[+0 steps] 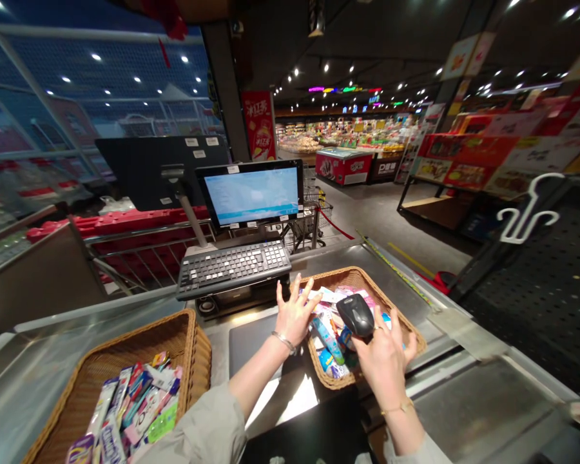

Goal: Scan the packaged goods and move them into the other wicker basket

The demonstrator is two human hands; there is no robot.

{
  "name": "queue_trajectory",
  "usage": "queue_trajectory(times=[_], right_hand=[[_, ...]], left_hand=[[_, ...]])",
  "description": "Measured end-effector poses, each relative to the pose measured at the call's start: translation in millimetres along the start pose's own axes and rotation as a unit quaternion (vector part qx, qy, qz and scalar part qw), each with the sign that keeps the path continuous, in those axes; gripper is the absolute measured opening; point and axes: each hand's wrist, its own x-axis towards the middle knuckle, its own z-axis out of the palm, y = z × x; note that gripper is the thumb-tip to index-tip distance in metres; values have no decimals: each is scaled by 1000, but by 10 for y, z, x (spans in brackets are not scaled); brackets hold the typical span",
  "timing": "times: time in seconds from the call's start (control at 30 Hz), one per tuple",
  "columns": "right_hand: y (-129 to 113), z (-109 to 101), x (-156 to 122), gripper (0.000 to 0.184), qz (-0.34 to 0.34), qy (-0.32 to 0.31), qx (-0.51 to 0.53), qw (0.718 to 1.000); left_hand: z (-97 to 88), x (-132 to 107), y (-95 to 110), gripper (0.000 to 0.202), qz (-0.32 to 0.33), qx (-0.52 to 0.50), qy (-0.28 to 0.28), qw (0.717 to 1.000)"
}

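Note:
My left hand (296, 313) hovers with fingers spread at the left rim of a wicker basket (365, 280) filled with small packaged goods (329, 340). It holds nothing and wears a thin bracelet at the wrist. My right hand (383, 354) grips a black handheld barcode scanner (356, 314) over the same basket, its head pointing down at the packets. A second wicker basket (188, 341) with several colourful packets (135, 403) stands at the lower left on the steel checkout counter (464, 393).
A grey keyboard (233, 265) and a lit till monitor (251, 194) stand just behind the baskets. A black screen back (145, 167) rises to the left. Metal railings, red shopping baskets and shop shelves lie beyond; a black perforated panel (536, 283) stands at right.

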Motion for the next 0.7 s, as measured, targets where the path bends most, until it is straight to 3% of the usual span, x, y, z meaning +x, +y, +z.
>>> queue_trajectory(times=[0.33, 0.7], right_hand=[[-448, 110, 21, 51, -52, 16, 33, 998], [-1005, 178, -154, 47, -145, -50, 71, 986]], left_hand=[[-366, -287, -237, 50, -111, 50, 29, 992], [-691, -897, -670, 53, -212, 81, 49, 973]])
